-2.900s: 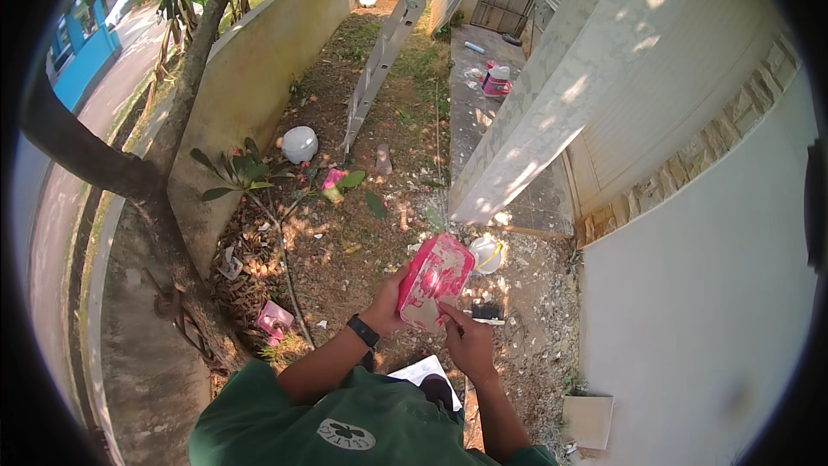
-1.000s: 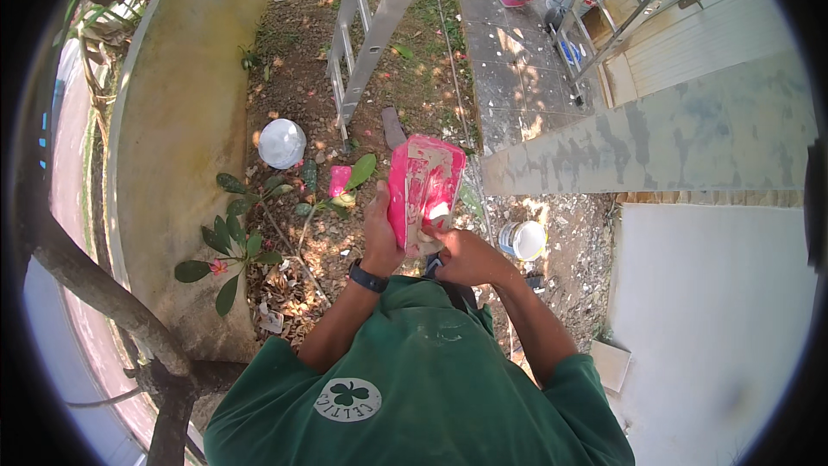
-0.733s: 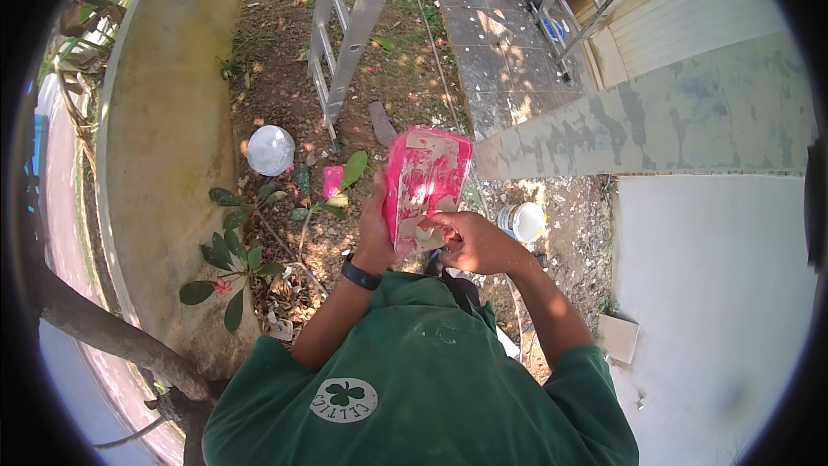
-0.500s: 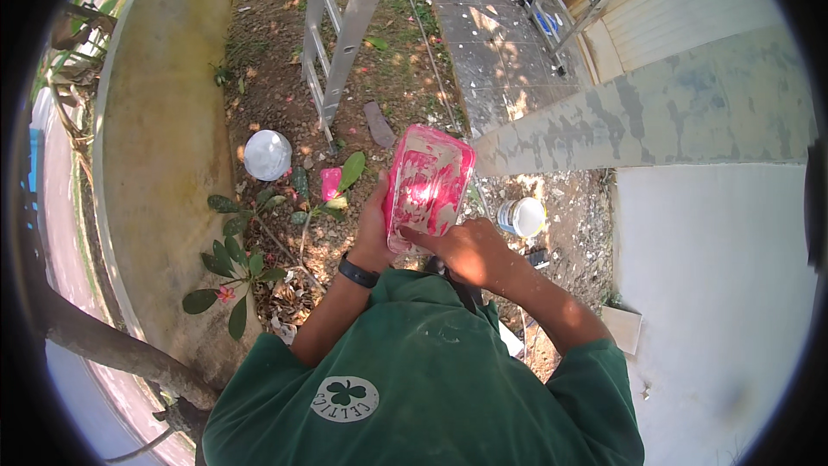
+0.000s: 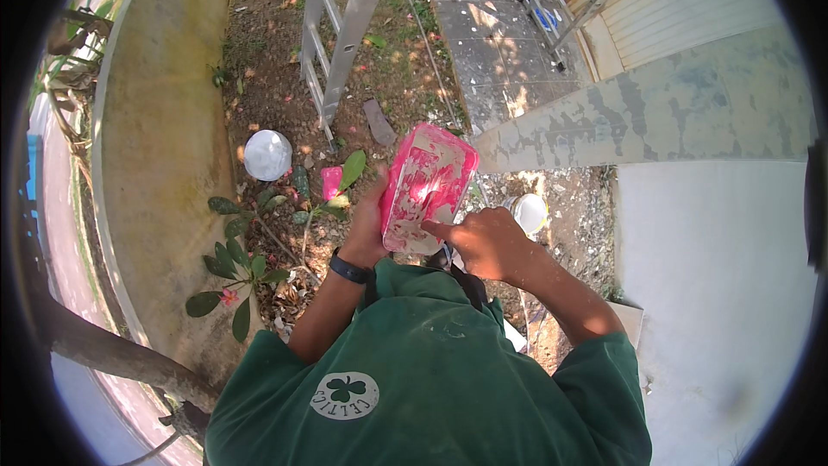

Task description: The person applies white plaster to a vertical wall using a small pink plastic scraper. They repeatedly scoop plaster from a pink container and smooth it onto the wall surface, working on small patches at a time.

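My left hand (image 5: 369, 226) grips a pink plastic tub (image 5: 428, 185) smeared with white paste, holding it by its left side at chest height. My right hand (image 5: 486, 240) is closed just below the tub's lower edge, its index finger pointing at the tub's rim; a dark tool handle seems to poke out under the fist, but I cannot tell what it is. A black watch (image 5: 349, 269) sits on my left wrist. My green shirt (image 5: 423, 380) fills the lower picture.
An aluminium ladder (image 5: 338, 30) lies on the soil ahead. A white bucket (image 5: 267, 154) and a small plant with pink flowers (image 5: 332, 183) are to the left, beside a low concrete wall (image 5: 164, 147). A white pot (image 5: 528, 211), a stained beam (image 5: 647, 116) and a white wall (image 5: 716, 293) are to the right.
My view swung from the wall side toward the ladder and garden. The pink tub stayed in my left hand while my right hand kept working at its lower rim.
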Tool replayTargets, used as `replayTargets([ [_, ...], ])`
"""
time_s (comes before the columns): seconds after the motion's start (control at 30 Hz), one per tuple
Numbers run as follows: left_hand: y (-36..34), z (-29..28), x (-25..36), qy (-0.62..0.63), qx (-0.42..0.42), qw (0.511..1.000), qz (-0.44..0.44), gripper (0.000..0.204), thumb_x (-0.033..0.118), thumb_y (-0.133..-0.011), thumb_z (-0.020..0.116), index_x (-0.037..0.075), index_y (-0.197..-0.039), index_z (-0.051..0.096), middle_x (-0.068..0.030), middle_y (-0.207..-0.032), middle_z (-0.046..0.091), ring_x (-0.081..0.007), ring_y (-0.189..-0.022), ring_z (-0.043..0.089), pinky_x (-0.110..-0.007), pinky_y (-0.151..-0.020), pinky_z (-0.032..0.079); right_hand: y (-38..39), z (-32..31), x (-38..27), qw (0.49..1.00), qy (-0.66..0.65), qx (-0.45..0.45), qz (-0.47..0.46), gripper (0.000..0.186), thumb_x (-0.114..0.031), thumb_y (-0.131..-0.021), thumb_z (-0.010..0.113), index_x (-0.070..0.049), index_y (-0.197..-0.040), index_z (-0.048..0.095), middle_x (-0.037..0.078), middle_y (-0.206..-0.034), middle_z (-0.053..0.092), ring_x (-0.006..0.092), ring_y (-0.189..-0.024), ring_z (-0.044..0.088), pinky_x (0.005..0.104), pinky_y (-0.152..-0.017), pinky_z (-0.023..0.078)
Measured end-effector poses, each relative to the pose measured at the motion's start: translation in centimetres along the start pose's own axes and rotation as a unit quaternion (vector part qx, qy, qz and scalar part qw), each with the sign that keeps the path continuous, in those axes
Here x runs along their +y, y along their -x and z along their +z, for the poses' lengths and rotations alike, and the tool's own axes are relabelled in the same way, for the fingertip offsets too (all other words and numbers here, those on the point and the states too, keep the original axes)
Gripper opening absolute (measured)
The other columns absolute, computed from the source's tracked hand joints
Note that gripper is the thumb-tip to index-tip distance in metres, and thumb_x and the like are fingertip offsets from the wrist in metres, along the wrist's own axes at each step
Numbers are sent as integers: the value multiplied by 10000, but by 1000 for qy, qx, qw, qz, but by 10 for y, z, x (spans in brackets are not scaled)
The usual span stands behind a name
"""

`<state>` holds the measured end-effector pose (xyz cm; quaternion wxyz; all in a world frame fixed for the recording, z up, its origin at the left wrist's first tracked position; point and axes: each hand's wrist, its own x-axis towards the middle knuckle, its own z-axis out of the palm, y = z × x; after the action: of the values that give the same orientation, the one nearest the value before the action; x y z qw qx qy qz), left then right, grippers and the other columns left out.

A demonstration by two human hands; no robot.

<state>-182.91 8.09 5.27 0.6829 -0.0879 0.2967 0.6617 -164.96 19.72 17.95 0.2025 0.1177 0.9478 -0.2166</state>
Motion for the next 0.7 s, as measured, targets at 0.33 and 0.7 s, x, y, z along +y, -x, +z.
replayTargets([
  [0.33,-11,-1,-4,40,44,998,30,473,431,-1130,426,46,-1354,584,-114,-1205,722,-228,-1045,723,-427,-947,599,-5,42,-28,998,16,65,2,710,-204,-901,610,-246,-1587,435,63,-599,628,281,-504,659,420,-445,498],
  [0.7,-10,-10,-8,8,36,999,-16,531,467,-1130,376,60,-1445,508,-143,-1323,659,-298,-1145,692,-490,-972,590,-6,26,23,997,-65,25,37,905,-103,-791,636,-235,-1637,340,135,-644,638,370,-656,691,500,-605,541],
])
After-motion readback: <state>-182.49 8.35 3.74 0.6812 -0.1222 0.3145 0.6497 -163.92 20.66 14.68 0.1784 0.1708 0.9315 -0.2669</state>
